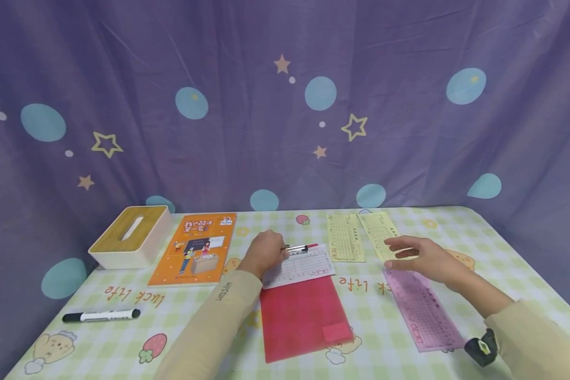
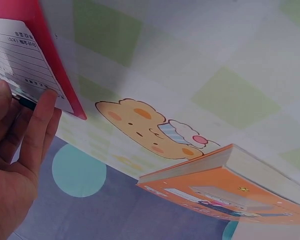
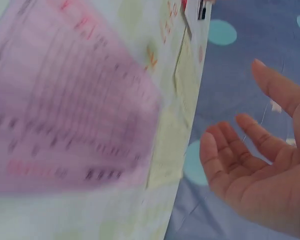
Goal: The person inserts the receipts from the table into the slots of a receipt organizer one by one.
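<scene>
Pen: at far edge of white slip, atop red folder | My left hand: pinches pen, thumb against fingers | My right hand: thumb and fingers apart, near pink slip, yellow slips | Orange book: left of folder

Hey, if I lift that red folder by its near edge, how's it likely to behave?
The red folder looks thin and broad, so it would probably bend or sag when lifted by one edge. Being so slim, it seems light for its size. The white slip lies on its far part, so tilting the folder could well make that slip slide.
</scene>
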The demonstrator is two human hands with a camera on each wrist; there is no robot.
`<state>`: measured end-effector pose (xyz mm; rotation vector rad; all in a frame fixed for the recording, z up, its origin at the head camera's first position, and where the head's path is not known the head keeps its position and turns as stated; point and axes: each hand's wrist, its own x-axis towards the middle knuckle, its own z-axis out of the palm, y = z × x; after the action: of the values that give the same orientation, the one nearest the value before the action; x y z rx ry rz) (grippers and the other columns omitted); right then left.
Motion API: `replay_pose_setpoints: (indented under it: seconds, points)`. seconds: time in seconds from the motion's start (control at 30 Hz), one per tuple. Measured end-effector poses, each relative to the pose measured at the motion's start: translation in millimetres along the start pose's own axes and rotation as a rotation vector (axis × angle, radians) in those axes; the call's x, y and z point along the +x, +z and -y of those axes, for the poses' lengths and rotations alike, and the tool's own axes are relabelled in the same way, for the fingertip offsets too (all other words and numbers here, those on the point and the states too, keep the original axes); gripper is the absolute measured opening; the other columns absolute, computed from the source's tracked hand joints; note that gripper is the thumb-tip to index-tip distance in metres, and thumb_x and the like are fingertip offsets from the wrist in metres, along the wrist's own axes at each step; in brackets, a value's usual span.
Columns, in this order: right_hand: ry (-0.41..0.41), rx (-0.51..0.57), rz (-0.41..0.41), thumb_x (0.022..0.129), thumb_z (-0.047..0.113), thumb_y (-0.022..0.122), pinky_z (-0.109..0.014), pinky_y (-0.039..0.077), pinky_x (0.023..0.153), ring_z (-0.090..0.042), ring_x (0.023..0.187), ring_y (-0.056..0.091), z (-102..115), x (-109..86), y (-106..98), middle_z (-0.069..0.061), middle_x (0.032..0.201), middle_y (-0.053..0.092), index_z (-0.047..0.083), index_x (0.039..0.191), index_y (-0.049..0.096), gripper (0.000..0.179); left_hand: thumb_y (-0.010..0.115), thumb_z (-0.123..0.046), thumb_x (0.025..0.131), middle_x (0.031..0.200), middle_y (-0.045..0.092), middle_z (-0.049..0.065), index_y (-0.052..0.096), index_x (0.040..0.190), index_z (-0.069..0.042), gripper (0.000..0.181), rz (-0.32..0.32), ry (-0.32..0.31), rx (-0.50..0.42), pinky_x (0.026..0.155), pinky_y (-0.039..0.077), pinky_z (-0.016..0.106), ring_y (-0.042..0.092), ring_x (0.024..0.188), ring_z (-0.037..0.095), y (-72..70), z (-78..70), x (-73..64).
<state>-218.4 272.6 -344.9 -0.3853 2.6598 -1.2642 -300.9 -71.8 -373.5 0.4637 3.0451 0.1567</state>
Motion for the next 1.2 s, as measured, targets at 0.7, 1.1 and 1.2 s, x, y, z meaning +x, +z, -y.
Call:
replay_pose_setpoints:
  seconds: [0.7,1.1,1.2]
  points:
    - [0.13,-0.325,-0.01,0.073,0.038,0.091,-0.064,0.044,0.087,-0.053,0.113,0.049,-71,-24.7,-10,-0.039,0.13,0.047,-0.007,0.138,0.052,0.088,0.076,-0.022,0.094,0.076,0.065,-0.001,0.08,0.098,-0.007,0.016,0.007,-0.019,-0.007,0.07,0.046,0.029,0.053,0.069,0.015,1.5,-1.8,-0.7]
    - [0.052,-0.415,-0.073,0.065,0.038,0.095,-0.078,0.035,0.091,-0.068,0.12,0.039,-75,-24.9,-4,-0.04,0.13,0.048,0.0,0.13,0.064,0.081,0.076,-0.022,0.094,0.077,0.066,-0.001,0.08,0.1,-0.007,0.017,0.01,-0.027,-0.013,0.07,0.046,0.029,0.053,0.07,0.015,1.9,-0.9,-0.2]
    - [0.044,-0.42,-0.077,0.065,0.037,0.095,-0.079,0.034,0.092,-0.069,0.121,0.037,-74,-24.5,-4,-0.039,0.13,0.05,0.001,0.128,0.065,0.078,0.076,-0.023,0.093,0.078,0.066,0.0,0.08,0.101,-0.008,0.017,0.009,-0.026,-0.01,0.07,0.046,0.029,0.054,0.07,0.015,2.6,-0.6,0.3]
